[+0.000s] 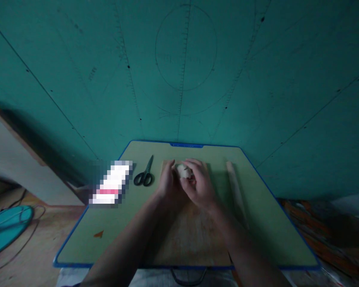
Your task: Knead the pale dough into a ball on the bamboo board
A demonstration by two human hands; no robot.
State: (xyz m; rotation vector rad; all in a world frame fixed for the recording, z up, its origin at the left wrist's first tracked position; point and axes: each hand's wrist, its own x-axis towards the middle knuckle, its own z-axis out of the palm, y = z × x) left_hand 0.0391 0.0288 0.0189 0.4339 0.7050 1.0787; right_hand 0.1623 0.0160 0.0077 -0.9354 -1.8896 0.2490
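Note:
Both my hands meet over the far end of a wooden board (194, 235) that lies on a green mat with a blue rim (77, 239). Between them is a small pale lump (184, 171), like dough. My left hand (166, 181) cups it from the left with bent fingers. My right hand (199, 183) curls over it from the right, its fingers wrapped on the lump. Black scissors (144, 175) lie shut on the mat, a short way left of my left hand.
A wooden stick (236, 189) lies along the right side of the board. A blurred white and pink package (112, 182) rests at the mat's left edge. Behind stands a teal wall (185, 71) with drawn lines. A teal fan (6, 229) sits on the floor at left.

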